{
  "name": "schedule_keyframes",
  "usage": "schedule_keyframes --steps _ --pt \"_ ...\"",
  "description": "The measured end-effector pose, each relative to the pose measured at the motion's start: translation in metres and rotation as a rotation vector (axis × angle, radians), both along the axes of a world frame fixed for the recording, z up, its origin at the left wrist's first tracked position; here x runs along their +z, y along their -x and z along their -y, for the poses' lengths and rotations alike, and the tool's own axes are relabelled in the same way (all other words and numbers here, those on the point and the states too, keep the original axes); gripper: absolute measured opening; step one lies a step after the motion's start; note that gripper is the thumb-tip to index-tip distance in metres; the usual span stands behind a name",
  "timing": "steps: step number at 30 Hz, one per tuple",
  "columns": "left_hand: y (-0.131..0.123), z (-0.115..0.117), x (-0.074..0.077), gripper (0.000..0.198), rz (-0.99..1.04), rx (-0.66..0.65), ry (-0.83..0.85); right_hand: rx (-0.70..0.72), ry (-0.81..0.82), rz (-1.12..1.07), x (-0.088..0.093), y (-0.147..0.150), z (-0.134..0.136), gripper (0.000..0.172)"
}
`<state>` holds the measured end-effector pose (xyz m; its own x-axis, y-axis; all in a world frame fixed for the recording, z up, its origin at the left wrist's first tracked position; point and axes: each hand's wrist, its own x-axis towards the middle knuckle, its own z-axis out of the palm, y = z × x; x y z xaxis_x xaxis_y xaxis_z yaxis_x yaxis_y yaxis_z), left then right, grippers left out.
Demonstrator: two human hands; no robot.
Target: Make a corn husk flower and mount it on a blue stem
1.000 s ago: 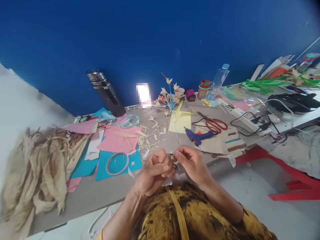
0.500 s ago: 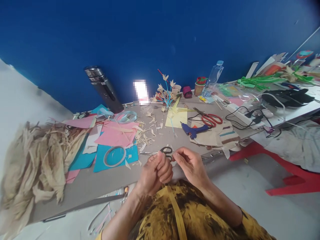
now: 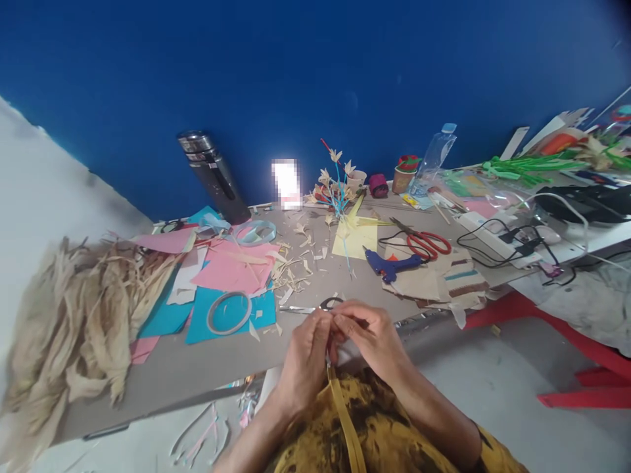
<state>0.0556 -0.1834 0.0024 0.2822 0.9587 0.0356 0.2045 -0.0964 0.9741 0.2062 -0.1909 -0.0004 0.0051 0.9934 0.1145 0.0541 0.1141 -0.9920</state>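
Observation:
My left hand and my right hand meet at the table's front edge, fingertips pinched close together. Whatever lies between them is too small or too hidden to make out. Just beyond the fingers lie black-handled scissors, their handles partly covered by my hands. Farther up the table, a bunch of pale husk flowers on blue stems rises behind a yellow paper. A blue glue gun rests on beige cloth pieces to the right.
Dried husks hang over the table's left side. Nearby are pink paper, a tape roll and a dark flask. On the right are red-handled scissors, a plastic bottle, a power strip and a red stool.
My hands, slightly apart before, have come together; the left has turned from a loose fist to a pinch beside the right. The view has shifted slightly left.

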Motion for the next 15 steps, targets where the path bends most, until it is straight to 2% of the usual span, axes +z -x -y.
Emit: schedule_keyframes --steps 3,6,8,11,13,15 --pt "-0.008 0.0 -0.006 0.034 -0.141 -0.023 -0.098 -0.084 0.139 -0.158 -0.009 0.0 0.004 0.029" --pt "-0.016 -0.007 -0.006 0.025 -0.191 -0.169 -0.25 -0.197 0.178 -0.368 -0.015 0.001 0.0 0.034" --pt "-0.017 -0.014 -0.004 0.02 -0.184 -0.219 -0.329 -0.24 0.188 -0.539 -0.013 -0.004 -0.008 0.035" --pt "-0.006 -0.023 0.001 0.015 -0.168 -0.142 -0.313 -0.235 0.133 -0.714 0.002 -0.029 -0.017 0.041" --pt "0.01 -0.026 0.003 0.029 -0.157 -0.066 -0.267 -0.152 0.054 -0.706 0.014 -0.059 -0.016 0.046" --pt "0.029 -0.027 0.006 0.043 -0.105 0.016 -0.245 -0.172 -0.041 -0.604 0.022 -0.097 -0.007 0.045"
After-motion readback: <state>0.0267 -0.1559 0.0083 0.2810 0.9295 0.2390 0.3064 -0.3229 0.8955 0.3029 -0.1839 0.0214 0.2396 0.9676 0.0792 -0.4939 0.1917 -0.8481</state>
